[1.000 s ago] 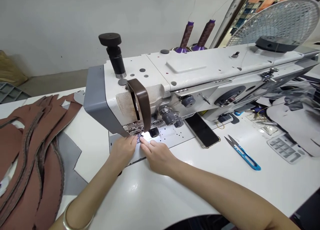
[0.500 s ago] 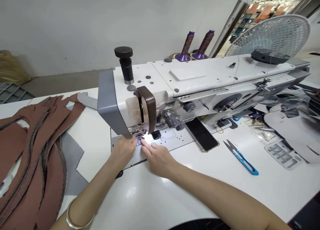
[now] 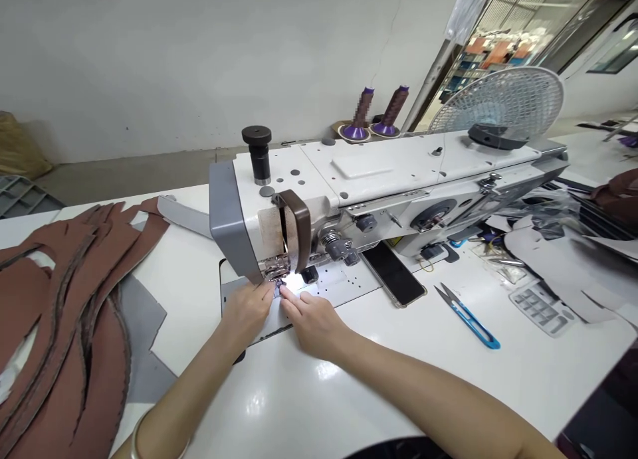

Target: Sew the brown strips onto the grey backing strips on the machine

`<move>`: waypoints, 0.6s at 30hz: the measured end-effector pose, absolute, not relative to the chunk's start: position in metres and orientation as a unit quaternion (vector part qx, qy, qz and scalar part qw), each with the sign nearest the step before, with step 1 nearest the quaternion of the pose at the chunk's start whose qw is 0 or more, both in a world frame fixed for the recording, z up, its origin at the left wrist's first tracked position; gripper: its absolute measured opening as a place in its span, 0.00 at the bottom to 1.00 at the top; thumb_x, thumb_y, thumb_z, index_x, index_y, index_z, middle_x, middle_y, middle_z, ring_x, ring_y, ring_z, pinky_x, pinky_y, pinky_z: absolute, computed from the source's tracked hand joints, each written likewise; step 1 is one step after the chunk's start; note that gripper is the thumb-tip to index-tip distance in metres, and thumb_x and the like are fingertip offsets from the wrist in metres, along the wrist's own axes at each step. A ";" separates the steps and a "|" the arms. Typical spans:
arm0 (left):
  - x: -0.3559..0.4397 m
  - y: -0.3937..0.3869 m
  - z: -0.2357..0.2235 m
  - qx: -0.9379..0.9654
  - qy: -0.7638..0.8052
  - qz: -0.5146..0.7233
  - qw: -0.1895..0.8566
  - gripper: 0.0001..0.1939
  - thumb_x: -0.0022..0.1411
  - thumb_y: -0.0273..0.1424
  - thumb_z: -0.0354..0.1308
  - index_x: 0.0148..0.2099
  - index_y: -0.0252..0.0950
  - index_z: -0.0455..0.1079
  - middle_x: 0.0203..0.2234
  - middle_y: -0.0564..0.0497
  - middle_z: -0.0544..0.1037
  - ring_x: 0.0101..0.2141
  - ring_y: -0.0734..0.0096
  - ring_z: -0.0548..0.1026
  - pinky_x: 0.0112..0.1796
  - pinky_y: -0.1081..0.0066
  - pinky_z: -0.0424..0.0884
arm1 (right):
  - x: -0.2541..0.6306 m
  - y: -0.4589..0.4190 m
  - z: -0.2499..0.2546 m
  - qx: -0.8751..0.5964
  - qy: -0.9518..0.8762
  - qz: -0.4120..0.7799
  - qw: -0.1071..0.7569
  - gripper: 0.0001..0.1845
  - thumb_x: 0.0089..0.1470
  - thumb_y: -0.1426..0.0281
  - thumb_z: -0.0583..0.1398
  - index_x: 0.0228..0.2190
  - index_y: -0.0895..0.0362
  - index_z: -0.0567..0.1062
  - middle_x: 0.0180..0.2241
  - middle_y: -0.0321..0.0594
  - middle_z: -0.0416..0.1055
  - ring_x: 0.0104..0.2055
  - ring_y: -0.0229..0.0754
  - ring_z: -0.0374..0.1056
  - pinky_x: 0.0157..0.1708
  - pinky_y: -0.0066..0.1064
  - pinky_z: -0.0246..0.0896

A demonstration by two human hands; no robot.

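The left hand [image 3: 253,309] and right hand [image 3: 314,319] are held close together—presumably for fine control—with the sewing machine [image 3: 369,180] just ahead of them, though whether either is closed on anything cannot be told.

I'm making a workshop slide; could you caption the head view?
Left hand and right hand at a sewing machine, brown pieces on one side, phone and snips on the other.

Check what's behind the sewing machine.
Two brown thread spools with purple bases, then a pale wall. Anything low, directly behind the sewing machine, is covered by its body.
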State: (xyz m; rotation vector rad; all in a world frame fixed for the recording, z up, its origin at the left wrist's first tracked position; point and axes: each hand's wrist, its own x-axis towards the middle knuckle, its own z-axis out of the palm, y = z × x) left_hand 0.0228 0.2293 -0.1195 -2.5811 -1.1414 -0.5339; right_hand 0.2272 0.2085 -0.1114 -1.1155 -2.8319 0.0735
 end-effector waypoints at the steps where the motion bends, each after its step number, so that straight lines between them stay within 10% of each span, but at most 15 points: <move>1: 0.023 0.229 -0.120 -0.891 -0.386 -0.195 0.137 0.17 0.63 0.17 0.41 0.38 0.33 0.71 0.33 0.44 0.78 0.32 0.65 0.75 0.33 0.68 0.71 | 0.227 0.208 -0.111 -0.365 -0.930 0.026 0.047 0.21 0.49 0.78 0.54 0.47 0.63 0.69 0.63 0.45 0.57 0.36 0.45 0.62 0.28 0.35 0.60; 18: -0.002 0.268 -0.160 -0.858 -0.313 -0.304 0.270 0.20 0.58 0.18 0.45 0.39 0.39 0.76 0.33 0.50 0.82 0.28 0.67 0.77 0.29 0.71 0.72 | 0.226 0.216 -0.108 -0.361 -0.930 0.008 0.066 0.22 0.55 0.63 0.58 0.50 0.60 0.66 0.62 0.44 0.59 0.42 0.45 0.66 0.25 0.34 0.64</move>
